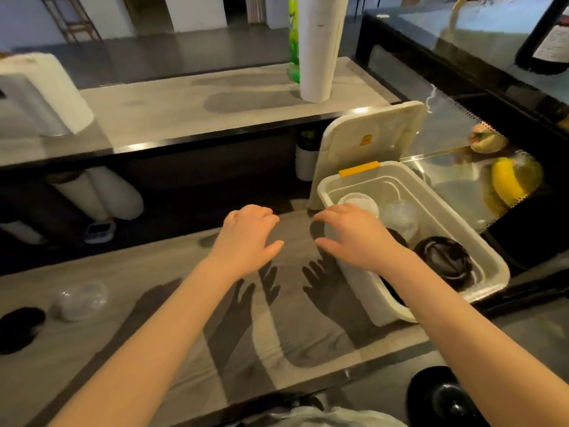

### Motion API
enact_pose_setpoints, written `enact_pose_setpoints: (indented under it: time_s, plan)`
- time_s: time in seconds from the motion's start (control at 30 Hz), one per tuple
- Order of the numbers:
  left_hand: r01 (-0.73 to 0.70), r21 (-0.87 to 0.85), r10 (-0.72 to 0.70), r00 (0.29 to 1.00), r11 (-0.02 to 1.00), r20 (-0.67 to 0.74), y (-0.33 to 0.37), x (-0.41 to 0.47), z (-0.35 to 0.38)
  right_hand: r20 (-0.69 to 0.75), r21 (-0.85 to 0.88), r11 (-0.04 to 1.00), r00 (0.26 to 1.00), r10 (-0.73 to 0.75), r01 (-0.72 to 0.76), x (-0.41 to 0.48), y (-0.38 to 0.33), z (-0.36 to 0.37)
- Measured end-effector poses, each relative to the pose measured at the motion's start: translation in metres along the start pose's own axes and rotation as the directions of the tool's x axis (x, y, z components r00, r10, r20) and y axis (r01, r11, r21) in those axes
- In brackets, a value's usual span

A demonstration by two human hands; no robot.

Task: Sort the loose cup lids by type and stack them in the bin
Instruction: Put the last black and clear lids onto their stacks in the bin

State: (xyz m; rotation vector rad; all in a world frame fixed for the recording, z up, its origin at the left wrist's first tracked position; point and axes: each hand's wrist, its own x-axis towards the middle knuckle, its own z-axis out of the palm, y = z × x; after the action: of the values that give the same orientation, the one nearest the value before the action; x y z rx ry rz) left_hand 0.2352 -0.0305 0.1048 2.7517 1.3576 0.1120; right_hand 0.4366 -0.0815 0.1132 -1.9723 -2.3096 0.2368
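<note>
A white plastic bin (455, 223) stands at the right of the wooden counter, its lid (369, 134) propped upright behind it. Inside lie white flat lids (361, 203), clear dome lids (401, 215) and black lids (443, 257). My left hand (248, 235) hovers above the counter with relaxed fingers, holding nothing. My right hand (354, 234) hovers over the bin's near left corner, fingers spread and empty. At the counter's far left lie a clear dome lid stack (78, 300) and black lids (20, 328).
A raised shelf (184, 106) behind the counter carries a tall stack of white cups (320, 47) and a paper towel roll (46, 94). A glass display case (462, 143) with food stands to the right. A black round object (443, 396) sits at the bottom right.
</note>
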Motion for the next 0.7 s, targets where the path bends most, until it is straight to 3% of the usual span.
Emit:
enact_pose_setpoints:
  time_s: [0.17, 0.3, 0.47, 0.7]
  plan:
    - [0.168, 0.003, -0.167, 0.980, 0.986, 0.107, -0.081, -0.061, 0.005, 0.096, 0.065, 0.993, 0.990, -0.104, 0.098, 0.041, -0.083, 0.024]
    - [0.345, -0.002, -0.338, 0.923, 0.939, 0.184, -0.146, -0.112, 0.016, 0.176, 0.107, 0.984, 0.971, -0.160, 0.143, 0.073, -0.156, 0.049]
    - [0.544, -0.074, -0.515, 0.824, 0.836, 0.237, -0.227, -0.171, 0.037, 0.281, 0.158, 0.973, 0.936, -0.210, 0.171, 0.108, -0.244, 0.086]
    - [0.730, -0.029, -0.672, 0.643, 0.682, 0.368, -0.327, -0.235, 0.066, 0.450, 0.202, 0.967, 0.863, -0.231, 0.154, 0.152, -0.346, 0.148]
